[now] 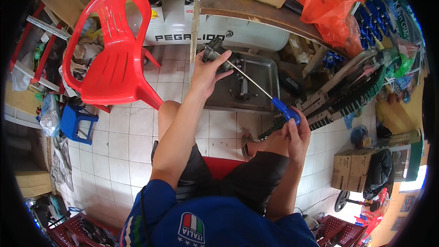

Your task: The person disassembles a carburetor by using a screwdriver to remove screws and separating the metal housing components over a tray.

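Observation:
My left hand [206, 71] is stretched forward and grips a small grey metal engine part [216, 54], held above a shallow metal tray [270, 71] on the floor. My right hand [296, 132] is closed around the blue handle of a long screwdriver [286, 111]. Its thin steel shaft [250, 80] runs up and left, with the tip meeting the metal part. I am seated, with my knees and dark shorts below the hands.
A red plastic chair [112, 50] stands at the left, a blue stool [75, 123] beside it. A white compressor tank [219, 29] lies behind the tray under a wooden bench [256, 11]. An orange bag [327, 7] and cardboard boxes [354, 169] sit at the right.

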Demonstrator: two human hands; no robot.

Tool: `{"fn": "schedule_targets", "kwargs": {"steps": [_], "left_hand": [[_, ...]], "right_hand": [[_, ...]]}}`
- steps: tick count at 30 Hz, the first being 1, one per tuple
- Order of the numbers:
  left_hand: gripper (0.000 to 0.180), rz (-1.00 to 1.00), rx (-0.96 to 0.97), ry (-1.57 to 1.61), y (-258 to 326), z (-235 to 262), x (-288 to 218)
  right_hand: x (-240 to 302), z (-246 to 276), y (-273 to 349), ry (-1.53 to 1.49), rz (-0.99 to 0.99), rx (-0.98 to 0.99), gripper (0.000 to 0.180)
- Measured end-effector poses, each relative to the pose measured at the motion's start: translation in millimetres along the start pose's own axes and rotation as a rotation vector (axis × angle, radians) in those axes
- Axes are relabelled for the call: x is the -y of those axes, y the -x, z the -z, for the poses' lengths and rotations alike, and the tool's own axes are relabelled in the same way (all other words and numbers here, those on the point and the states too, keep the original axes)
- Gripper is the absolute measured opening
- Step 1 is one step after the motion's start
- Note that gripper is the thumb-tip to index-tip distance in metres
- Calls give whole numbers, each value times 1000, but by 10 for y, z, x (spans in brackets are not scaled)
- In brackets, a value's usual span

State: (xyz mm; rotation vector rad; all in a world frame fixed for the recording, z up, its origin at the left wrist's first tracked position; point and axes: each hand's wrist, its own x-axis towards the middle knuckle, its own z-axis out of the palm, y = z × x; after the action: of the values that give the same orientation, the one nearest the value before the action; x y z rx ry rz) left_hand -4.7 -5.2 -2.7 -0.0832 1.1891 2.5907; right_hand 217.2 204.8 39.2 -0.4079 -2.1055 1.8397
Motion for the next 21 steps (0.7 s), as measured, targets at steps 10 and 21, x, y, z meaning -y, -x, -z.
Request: {"fn": "schedule_targets", "kwargs": {"steps": [10, 21], "left_hand": [[47, -7, -71, 18, 38, -79, 22], [67, 7, -21, 67, -35, -50, 78]], "right_hand": [[-120, 9, -5, 4, 13, -101, 44], [-354, 157, -48, 16, 143, -57, 42]]}}
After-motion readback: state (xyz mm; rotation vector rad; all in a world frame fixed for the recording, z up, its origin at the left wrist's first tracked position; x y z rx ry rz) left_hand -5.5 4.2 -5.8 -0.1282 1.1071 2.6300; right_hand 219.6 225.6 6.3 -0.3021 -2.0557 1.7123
